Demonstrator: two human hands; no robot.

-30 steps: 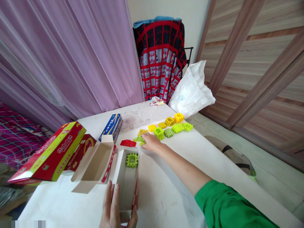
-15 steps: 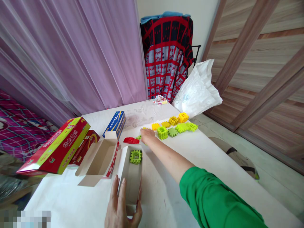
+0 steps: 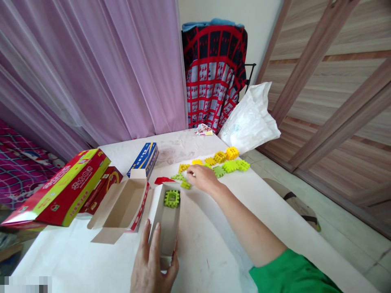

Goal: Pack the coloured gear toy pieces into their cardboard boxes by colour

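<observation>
My left hand (image 3: 154, 260) grips the near end of a long open box (image 3: 167, 232), thumb on its right side and fingers over its left wall. Inside the box, at the far end, lies a green block piece (image 3: 172, 198). Beyond the box my right hand (image 3: 200, 177) reaches in among the pieces with its fingers bent down; the fingertips are partly hidden, so any hold is unclear. Loose green pieces (image 3: 185, 184) are left of it. Yellow pieces (image 3: 220, 157) and light green pieces (image 3: 236, 165) run in rows to its right.
To the left stand an open cardboard box (image 3: 126, 205), a large red box (image 3: 65, 187) and a blue box (image 3: 143, 158). A red piece (image 3: 164, 180) lies beyond the long box. A white plastic bag (image 3: 249, 118) is at the table's far right corner.
My right hand has moved right, from beside the loose green pieces to the near end of the rows. My left hand keeps its grip on the box. The view has shifted slightly.
</observation>
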